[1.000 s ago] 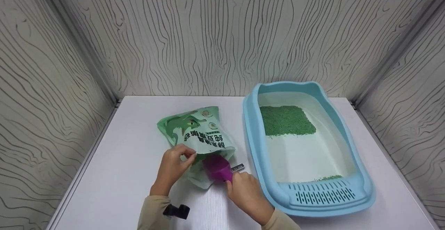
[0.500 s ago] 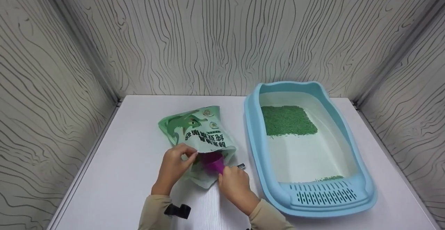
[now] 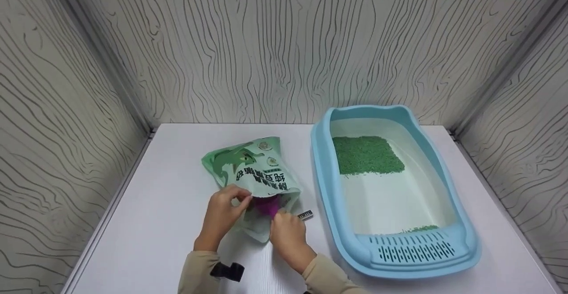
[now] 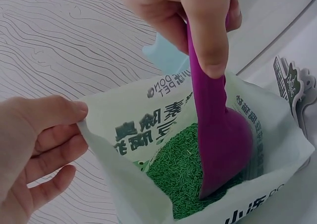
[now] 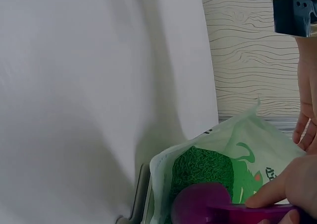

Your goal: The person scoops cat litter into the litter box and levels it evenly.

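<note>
A green and white bag of cat litter [image 3: 262, 165] lies on the table with its mouth toward me. My left hand [image 3: 224, 212] pinches the edge of the bag's mouth between thumb and forefinger, lifting it. In the left wrist view, green litter pellets [image 4: 181, 167] fill the inside of the bag. My right hand [image 3: 290, 238] grips the handle of a purple scoop [image 4: 223, 144], whose bowl is inside the bag against the pellets. The right wrist view also has the scoop [image 5: 200, 201] in the bag's mouth, with the right hand's fingers [image 5: 270, 192] on its handle.
To the right stands a light blue litter box [image 3: 326, 183] with a patch of green pellets [image 3: 366, 154] at its far left and some near its slotted front. A small grey comb-like item [image 3: 305, 215] lies between bag and box. Patterned panels [image 3: 266, 49] enclose the table.
My right hand has moved left and pushed the purple scoop deeper into the bag's mouth. The left hand keeps its pinch on the bag's edge in about the same place.
</note>
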`<state>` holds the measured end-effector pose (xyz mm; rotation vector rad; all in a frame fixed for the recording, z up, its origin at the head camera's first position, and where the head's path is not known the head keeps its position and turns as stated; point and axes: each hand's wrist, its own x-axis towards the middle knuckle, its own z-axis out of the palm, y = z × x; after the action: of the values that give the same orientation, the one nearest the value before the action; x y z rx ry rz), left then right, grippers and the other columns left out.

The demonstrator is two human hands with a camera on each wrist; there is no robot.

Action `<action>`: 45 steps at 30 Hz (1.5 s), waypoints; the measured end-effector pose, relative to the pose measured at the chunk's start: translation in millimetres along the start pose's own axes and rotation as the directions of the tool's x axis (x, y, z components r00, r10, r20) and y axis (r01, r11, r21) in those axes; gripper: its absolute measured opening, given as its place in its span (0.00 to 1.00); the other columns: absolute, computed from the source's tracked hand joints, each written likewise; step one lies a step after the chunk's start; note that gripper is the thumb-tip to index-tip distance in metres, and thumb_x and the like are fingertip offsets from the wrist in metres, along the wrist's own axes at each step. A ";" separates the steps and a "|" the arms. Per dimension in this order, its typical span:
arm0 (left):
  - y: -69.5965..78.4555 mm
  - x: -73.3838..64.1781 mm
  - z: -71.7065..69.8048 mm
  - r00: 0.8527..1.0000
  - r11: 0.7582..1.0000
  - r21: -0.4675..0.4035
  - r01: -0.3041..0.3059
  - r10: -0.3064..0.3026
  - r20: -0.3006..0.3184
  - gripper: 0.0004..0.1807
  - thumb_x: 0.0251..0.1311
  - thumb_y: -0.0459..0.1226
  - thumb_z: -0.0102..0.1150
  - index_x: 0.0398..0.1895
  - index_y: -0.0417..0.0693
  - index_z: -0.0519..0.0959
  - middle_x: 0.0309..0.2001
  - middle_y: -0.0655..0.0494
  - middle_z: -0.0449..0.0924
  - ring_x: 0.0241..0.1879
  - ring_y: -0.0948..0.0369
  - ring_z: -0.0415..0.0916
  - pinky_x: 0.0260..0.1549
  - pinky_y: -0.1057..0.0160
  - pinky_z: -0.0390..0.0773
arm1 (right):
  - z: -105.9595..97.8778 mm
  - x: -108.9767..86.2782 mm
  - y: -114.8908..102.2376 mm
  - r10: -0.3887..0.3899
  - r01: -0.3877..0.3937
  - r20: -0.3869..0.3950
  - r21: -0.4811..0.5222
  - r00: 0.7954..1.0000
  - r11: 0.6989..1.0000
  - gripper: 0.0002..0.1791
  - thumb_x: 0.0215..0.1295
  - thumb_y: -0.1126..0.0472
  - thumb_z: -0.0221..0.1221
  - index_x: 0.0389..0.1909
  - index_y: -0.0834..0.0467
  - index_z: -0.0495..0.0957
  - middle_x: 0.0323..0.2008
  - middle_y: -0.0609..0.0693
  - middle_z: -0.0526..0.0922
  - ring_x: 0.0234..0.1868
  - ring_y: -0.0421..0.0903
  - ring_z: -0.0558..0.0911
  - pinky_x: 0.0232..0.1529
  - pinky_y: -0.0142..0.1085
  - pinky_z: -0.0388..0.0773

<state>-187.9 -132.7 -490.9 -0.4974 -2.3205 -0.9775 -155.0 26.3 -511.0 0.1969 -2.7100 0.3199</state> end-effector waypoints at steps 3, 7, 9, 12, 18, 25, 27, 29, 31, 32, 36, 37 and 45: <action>0.1 0.2 0.5 1.000 1.000 -0.003 0.007 -0.007 -0.002 0.05 0.48 0.27 0.69 0.25 0.45 0.84 0.24 0.56 0.83 0.25 0.62 0.79 0.27 0.63 0.81 | 4.5 1.0 -1.5 0.011 -0.011 0.000 0.002 1.000 1.000 0.11 0.48 0.63 0.66 0.18 0.60 0.72 0.15 0.54 0.79 0.16 0.51 0.79 0.15 0.41 0.72; -0.3 -0.1 1.8 1.000 1.000 0.000 -0.004 0.004 -0.020 0.06 0.47 0.26 0.69 0.25 0.44 0.83 0.24 0.56 0.83 0.24 0.62 0.78 0.26 0.62 0.81 | 9.1 2.6 -2.7 0.032 -0.032 0.012 0.028 0.999 0.999 0.10 0.49 0.64 0.64 0.19 0.60 0.72 0.15 0.55 0.79 0.16 0.51 0.79 0.16 0.42 0.72; -0.6 0.0 2.3 1.000 1.000 0.010 -0.011 0.011 -0.028 0.06 0.47 0.26 0.69 0.25 0.44 0.83 0.24 0.56 0.83 0.25 0.62 0.78 0.26 0.62 0.80 | 11.6 3.1 -3.4 0.037 -0.037 0.001 0.029 0.999 0.999 0.10 0.49 0.64 0.64 0.19 0.60 0.71 0.15 0.55 0.79 0.16 0.51 0.79 0.16 0.42 0.72; -1.1 1.0 3.2 0.999 1.000 0.030 -0.008 0.009 -0.037 0.06 0.48 0.27 0.69 0.25 0.45 0.83 0.24 0.56 0.83 0.25 0.62 0.79 0.26 0.63 0.80 | 15.6 3.9 -3.9 0.038 -0.038 -0.019 0.025 0.999 0.999 0.10 0.49 0.64 0.64 0.19 0.60 0.72 0.15 0.55 0.79 0.16 0.51 0.79 0.16 0.42 0.73; -1.4 5.1 6.2 0.999 0.998 0.057 0.011 -0.009 -0.039 0.04 0.49 0.28 0.69 0.26 0.44 0.83 0.24 0.55 0.83 0.25 0.62 0.79 0.27 0.61 0.81 | 24.1 5.5 -1.6 0.033 -0.032 -0.040 0.005 0.999 0.999 0.10 0.48 0.63 0.66 0.20 0.61 0.73 0.15 0.54 0.79 0.16 0.50 0.79 0.16 0.41 0.73; -0.2 11.9 6.2 0.998 0.998 0.070 0.011 -0.006 -0.070 0.04 0.50 0.29 0.70 0.27 0.45 0.83 0.24 0.54 0.82 0.26 0.62 0.79 0.28 0.60 0.82 | 27.8 8.7 2.1 0.023 -0.022 -0.029 0.040 0.999 0.999 0.11 0.50 0.62 0.66 0.21 0.61 0.73 0.15 0.56 0.81 0.17 0.51 0.81 0.16 0.42 0.74; -0.1 12.9 6.1 0.997 0.998 0.069 0.010 -0.005 -0.071 0.04 0.50 0.30 0.69 0.27 0.45 0.83 0.25 0.54 0.82 0.26 0.62 0.79 0.28 0.60 0.82 | 29.1 8.8 3.1 0.025 -0.024 -0.035 0.051 0.999 0.998 0.11 0.50 0.62 0.66 0.20 0.61 0.73 0.15 0.57 0.81 0.17 0.52 0.81 0.16 0.42 0.74; -0.1 13.3 6.6 0.997 0.997 0.071 0.010 -0.005 -0.072 0.04 0.50 0.30 0.70 0.27 0.45 0.83 0.25 0.54 0.82 0.26 0.62 0.79 0.28 0.60 0.82 | 31.1 8.3 3.9 0.025 -0.022 -0.049 0.052 0.999 0.998 0.12 0.50 0.62 0.66 0.20 0.61 0.73 0.15 0.57 0.81 0.16 0.52 0.81 0.16 0.42 0.73; -0.8 12.5 7.8 0.997 0.997 0.072 0.012 -0.006 -0.073 0.05 0.50 0.29 0.70 0.26 0.45 0.83 0.24 0.55 0.82 0.25 0.62 0.79 0.28 0.61 0.81 | 33.8 6.5 4.8 0.017 -0.014 -0.066 0.035 0.998 0.999 0.11 0.50 0.62 0.66 0.20 0.61 0.72 0.14 0.56 0.80 0.16 0.51 0.80 0.15 0.42 0.73; -1.2 12.0 8.5 0.997 0.997 0.073 0.013 -0.007 -0.074 0.05 0.49 0.29 0.70 0.26 0.45 0.83 0.24 0.55 0.82 0.25 0.62 0.79 0.28 0.62 0.81 | 35.3 5.0 5.4 0.015 -0.013 -0.073 0.026 0.997 1.000 0.11 0.50 0.62 0.66 0.20 0.60 0.72 0.14 0.56 0.80 0.15 0.51 0.80 0.15 0.42 0.73; -2.6 10.5 10.7 0.997 0.998 0.064 0.008 -0.003 -0.082 0.05 0.49 0.29 0.70 0.26 0.45 0.83 0.24 0.56 0.81 0.25 0.63 0.78 0.28 0.64 0.79 | 41.8 -3.7 9.8 0.031 -0.029 -0.090 0.019 0.995 0.999 0.10 0.49 0.63 0.65 0.20 0.60 0.72 0.14 0.55 0.79 0.15 0.51 0.80 0.14 0.41 0.74; -2.6 10.5 10.7 0.996 0.998 0.058 0.003 0.001 -0.084 0.05 0.49 0.29 0.70 0.26 0.45 0.83 0.23 0.56 0.81 0.25 0.62 0.78 0.28 0.64 0.79 | 43.3 -6.0 11.2 0.038 -0.035 -0.092 0.025 0.995 0.999 0.10 0.49 0.63 0.65 0.20 0.60 0.72 0.14 0.55 0.79 0.15 0.51 0.80 0.15 0.41 0.74; -3.5 10.0 10.5 0.996 0.999 0.053 0.009 -0.004 -0.084 0.05 0.49 0.28 0.70 0.26 0.45 0.83 0.24 0.56 0.81 0.25 0.62 0.78 0.28 0.65 0.79 | 54.7 -17.9 25.7 0.111 -0.108 -0.024 0.103 0.994 0.989 0.14 0.52 0.59 0.66 0.25 0.61 0.71 0.15 0.56 0.79 0.16 0.52 0.80 0.15 0.44 0.72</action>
<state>-201.3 -126.2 -492.5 -0.4196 -2.2683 -0.9197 -163.9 39.0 -572.2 0.0717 -2.6829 0.4898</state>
